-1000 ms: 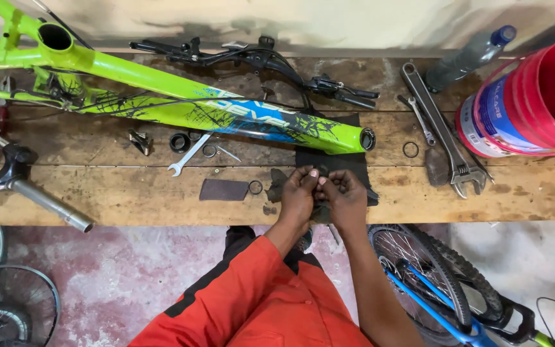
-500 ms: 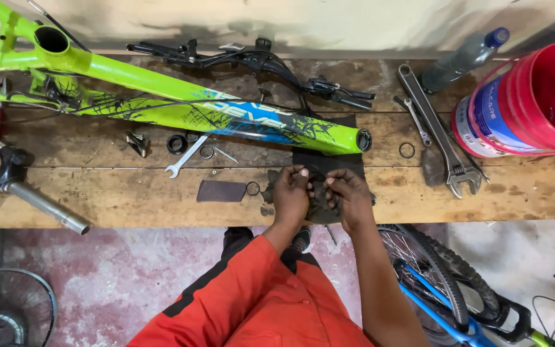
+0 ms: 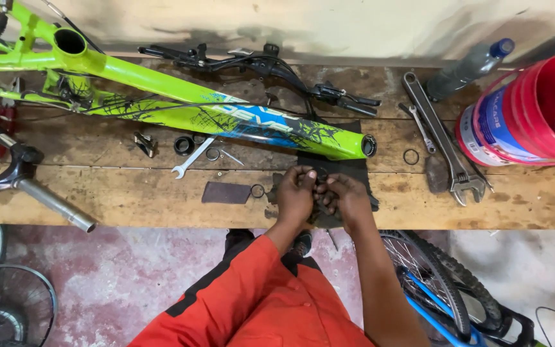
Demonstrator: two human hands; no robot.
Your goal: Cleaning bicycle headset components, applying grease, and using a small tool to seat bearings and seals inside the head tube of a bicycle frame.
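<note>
Two hands meet over a dark cloth [image 3: 348,170] at the wooden bench's [image 3: 130,205] front edge. Left hand [image 3: 295,196] and right hand [image 3: 347,200] curl their fingers around a small dark part [image 3: 321,175]; its kind cannot be told. At 12 o'clock lies the green bicycle frame [image 3: 181,96]. At 3 o'clock, well apart, rests an adjustable wrench [image 3: 441,138]; beyond it stands a red bucket [image 3: 534,109].
</note>
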